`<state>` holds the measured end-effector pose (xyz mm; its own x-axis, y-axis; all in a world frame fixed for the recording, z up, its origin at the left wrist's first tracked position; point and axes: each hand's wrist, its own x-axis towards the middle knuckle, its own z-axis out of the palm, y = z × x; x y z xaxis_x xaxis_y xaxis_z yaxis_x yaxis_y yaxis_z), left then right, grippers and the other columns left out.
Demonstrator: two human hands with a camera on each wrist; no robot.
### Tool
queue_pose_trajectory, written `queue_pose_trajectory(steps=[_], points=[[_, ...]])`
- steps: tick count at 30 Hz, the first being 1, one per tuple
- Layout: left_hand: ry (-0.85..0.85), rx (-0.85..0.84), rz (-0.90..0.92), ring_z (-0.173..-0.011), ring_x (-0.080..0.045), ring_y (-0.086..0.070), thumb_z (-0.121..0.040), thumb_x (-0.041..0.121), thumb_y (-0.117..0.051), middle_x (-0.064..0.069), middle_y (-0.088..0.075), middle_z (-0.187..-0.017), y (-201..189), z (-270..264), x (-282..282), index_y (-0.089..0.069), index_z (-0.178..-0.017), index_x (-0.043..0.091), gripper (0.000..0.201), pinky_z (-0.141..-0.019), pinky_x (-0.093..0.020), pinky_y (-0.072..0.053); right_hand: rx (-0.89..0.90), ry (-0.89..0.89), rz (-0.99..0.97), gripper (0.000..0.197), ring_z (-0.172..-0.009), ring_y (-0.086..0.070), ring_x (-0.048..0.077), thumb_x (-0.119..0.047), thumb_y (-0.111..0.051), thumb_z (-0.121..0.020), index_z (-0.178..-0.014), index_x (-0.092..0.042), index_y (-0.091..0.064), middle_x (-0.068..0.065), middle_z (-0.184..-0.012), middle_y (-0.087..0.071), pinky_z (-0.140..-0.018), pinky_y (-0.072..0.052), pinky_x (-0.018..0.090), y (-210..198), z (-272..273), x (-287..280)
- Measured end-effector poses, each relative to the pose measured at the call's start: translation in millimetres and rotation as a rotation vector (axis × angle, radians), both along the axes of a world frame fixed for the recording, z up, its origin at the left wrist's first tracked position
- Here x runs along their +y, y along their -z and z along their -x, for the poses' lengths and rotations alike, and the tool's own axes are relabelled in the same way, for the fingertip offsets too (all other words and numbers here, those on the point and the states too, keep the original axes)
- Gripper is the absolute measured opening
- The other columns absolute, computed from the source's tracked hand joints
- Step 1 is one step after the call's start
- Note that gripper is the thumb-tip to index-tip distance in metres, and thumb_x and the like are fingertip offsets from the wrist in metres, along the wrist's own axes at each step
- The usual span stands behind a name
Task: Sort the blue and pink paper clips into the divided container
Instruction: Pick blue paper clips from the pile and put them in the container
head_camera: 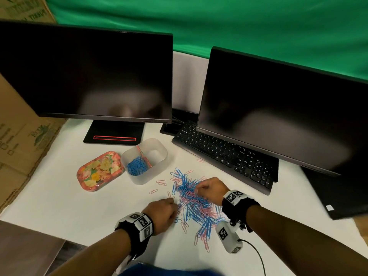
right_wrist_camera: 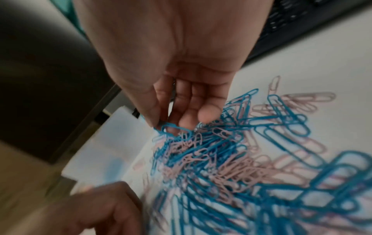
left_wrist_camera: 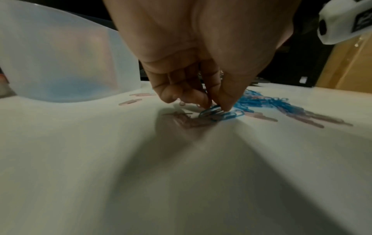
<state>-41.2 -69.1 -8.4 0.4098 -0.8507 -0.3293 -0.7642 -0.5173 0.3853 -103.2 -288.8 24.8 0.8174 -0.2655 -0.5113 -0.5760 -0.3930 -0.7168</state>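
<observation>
- Right now my left hand (left_wrist_camera: 201,52) is down on the white tabletop (head_camera: 95,212) at the near left edge of the mixed pile of paper clips (head_camera: 194,200); its grip is pinched, thumb and fingertips (left_wrist_camera: 203,101) closed on a blue clip (left_wrist_camera: 211,112) that lies on the surface.
- My right hand (right_wrist_camera: 177,63) reaches into the far side of the pile, fingers bent downward, thumb and forefinger nipping the loop of another blue paper clip (right_wrist_camera: 171,127) at the heap's edge.
- Blue and pink clips lie tangled together between my two hands, with a few pink strays (head_camera: 159,184) scattered towards the container.
- Beyond the pile, to the left, sits the translucent divided container (head_camera: 159,162): its left compartment holds a heap of blue clips (head_camera: 137,166), and a few pink ones lean along the divider.
- Just left of it, touching or nearly so, lies a floral tin lid (head_camera: 99,170).
- Behind stand two dark monitors (head_camera: 85,76) and a black keyboard (head_camera: 225,154).
</observation>
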Motion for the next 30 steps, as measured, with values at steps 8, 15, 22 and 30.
queue_pose_trajectory(steps=[8,15,22,30], points=[[-0.41,0.44,0.242,-0.062,0.002,-0.058,-0.08,0.006,-0.055,0.015,-0.065,-0.065,-3.7,-13.9,-6.7,-0.056,-0.083,0.036,0.03,-0.071,-0.02,-0.049,0.023,0.107,-0.258,0.006,-0.043,-0.055,0.009,-0.003,-0.068,-0.085,-0.089,-0.009,-0.068,0.007,-0.062,-0.061,-0.046,-0.048,0.021,-2.2,-0.1,-7.9],[-0.686,0.865,0.276,-0.067,-0.018,-0.063,-0.088,-0.004,-0.047,-0.007,-0.06,-0.077,-8.8,-26.6,-14.6,-0.065,-0.091,0.017,0.027,-0.057,-0.026,-0.048,0.017,0.253,-0.487,0.023,-0.045,-0.056,0.022,0.013,-0.045,-0.087,-0.078,-0.006,-0.054,0.015,-0.062,-0.055,-0.047,-0.053,0.029,-7.8,-1.9,-4.2],[-0.998,1.185,0.317,-0.051,-0.018,-0.039,-0.084,0.004,-0.04,-0.008,-0.046,-0.068,-18.1,-24.7,-23.5,-0.051,-0.073,0.009,0.017,-0.051,-0.025,-0.031,0.097,0.383,-0.643,0.021,-0.049,-0.04,0.02,-0.017,-0.046,-0.088,-0.068,-0.011,-0.051,0.007,-0.062,-0.048,-0.046,-0.031,0.023,-11.7,-0.5,2.3],[-0.451,0.169,0.003,-0.094,-0.018,-0.062,-0.084,0.035,-0.063,0.003,-0.067,-0.098,0.7,-8.2,-30.0,-0.064,-0.093,0.025,0.014,-0.079,-0.025,-0.048,0.197,-0.237,0.029,0.029,-0.071,-0.059,0.018,-0.024,-0.05,-0.086,-0.061,-0.025,-0.065,-0.004,-0.071,-0.062,-0.07,-0.048,0.031,6.1,15.5,17.5]])
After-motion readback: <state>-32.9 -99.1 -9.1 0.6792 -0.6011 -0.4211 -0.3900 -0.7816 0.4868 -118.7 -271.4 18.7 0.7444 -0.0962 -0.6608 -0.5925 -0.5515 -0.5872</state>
